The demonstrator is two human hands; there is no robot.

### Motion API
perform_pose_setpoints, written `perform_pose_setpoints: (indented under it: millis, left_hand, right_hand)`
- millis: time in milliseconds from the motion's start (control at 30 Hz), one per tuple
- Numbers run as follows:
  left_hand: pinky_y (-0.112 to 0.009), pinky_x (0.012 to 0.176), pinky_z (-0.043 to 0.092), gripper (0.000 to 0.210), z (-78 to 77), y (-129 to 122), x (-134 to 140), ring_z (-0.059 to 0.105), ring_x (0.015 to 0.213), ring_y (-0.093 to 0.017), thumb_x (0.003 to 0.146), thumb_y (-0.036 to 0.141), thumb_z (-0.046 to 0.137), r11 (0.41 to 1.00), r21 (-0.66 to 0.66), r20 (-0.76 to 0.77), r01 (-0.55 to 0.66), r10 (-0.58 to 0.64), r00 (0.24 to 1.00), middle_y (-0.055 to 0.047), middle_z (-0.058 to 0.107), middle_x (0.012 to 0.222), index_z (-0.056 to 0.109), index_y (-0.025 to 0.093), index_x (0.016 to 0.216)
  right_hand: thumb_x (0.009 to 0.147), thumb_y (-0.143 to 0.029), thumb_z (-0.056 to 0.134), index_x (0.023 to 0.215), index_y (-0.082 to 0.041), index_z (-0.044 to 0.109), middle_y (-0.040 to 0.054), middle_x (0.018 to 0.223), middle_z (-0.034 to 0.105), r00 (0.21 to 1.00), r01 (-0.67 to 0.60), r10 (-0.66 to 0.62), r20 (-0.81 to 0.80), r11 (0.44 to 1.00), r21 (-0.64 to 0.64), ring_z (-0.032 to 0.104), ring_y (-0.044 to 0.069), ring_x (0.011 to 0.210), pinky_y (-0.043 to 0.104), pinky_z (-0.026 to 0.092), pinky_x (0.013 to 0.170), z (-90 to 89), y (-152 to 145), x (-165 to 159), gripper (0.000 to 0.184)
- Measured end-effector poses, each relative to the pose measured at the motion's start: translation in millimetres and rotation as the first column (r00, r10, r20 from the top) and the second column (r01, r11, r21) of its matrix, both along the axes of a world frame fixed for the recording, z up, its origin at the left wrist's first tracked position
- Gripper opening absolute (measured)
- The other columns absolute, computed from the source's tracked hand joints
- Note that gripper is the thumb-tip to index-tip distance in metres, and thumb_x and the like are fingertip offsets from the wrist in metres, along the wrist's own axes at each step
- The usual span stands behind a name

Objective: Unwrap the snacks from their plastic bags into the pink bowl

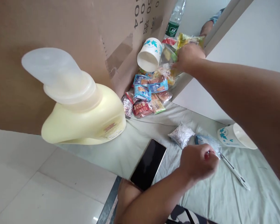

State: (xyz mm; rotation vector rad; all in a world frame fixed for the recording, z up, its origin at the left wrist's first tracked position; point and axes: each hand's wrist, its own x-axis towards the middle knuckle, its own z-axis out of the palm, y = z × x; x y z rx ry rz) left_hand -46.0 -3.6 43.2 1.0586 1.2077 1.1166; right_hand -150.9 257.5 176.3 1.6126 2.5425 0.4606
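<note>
My left hand (199,161) is curled into a fist above the pale green cloth, and whatever it may hold is hidden. Beside it lie a silvery pillow-shaped packet (182,134), a clear and blue wrapper (207,141) and a white pen (234,171). Farther back, my right hand (190,56) is closed at a clear snack packet (168,55) with a green edge; its fingertips are mostly hidden. A yellow snack packet (189,39) sits just behind that hand. Below it, several wrapped snacks (149,90) are heaped against the cardboard box.
A large pale-yellow jug (84,121) stands at left before the cardboard box (72,25). One paper cup (150,54) tips over the snacks; another (235,136) lies at right. A phone (148,164) rests near the cloth's edge. A plastic bottle (175,20) stands behind.
</note>
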Motion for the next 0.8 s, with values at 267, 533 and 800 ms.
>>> perform_pose_setpoints:
  millis: [267, 533, 800]
  left_hand:
    - [-0.026, 0.055, 0.029, 0.012, 1.3, 11.1, -12.4, 0.038, 0.054, -0.011, 0.074, 0.021, 0.049, 0.984, -0.104, 0.302, -0.145, 0.171, 0.938, 0.005, 0.042, 0.053, 0.056, 0.02, 0.064]
    - [-0.025, 0.051, 0.023, 0.011, -3.5, 19.8, -19.2, 0.033, 0.047, -0.009, 0.071, 0.022, 0.048, 0.958, -0.191, 0.487, -0.211, 0.28, 0.828, 0.007, 0.037, 0.045, 0.055, 0.019, 0.062]
    - [-0.022, 0.05, 0.022, 0.012, 3.0, 21.7, -20.3, 0.031, 0.044, -0.007, 0.07, 0.017, 0.049, 0.934, -0.285, 0.522, -0.214, 0.339, 0.783, 0.007, 0.037, 0.042, 0.054, 0.018, 0.059]
  right_hand:
    - [0.098, -0.029, 0.059, 0.103, -0.002, 0.07, 0.021, 0.11, 0.072, 1.0, -0.022, 0.022, -0.001, 0.989, -0.144, 0.064, 0.031, 0.115, 0.05, 0.048, 0.1, -5.1, -19.3, -4.1, 0.029]
    - [0.094, -0.02, 0.061, 0.091, -0.009, 0.065, 0.0161, 0.112, 0.068, 0.949, -0.054, -0.005, -0.317, 0.983, -0.176, 0.058, 0.021, 0.11, 0.037, 0.046, 0.099, -9.0, -28.1, 11.9, 0.011]
    - [0.099, -0.024, 0.051, 0.072, -0.024, 0.033, 0.0033, 0.092, 0.059, 0.64, 0.06, -0.196, -0.743, 0.977, -0.206, 0.056, 0.012, 0.083, 0.034, 0.052, 0.085, 10.8, -43.8, 23.2, 0.032]
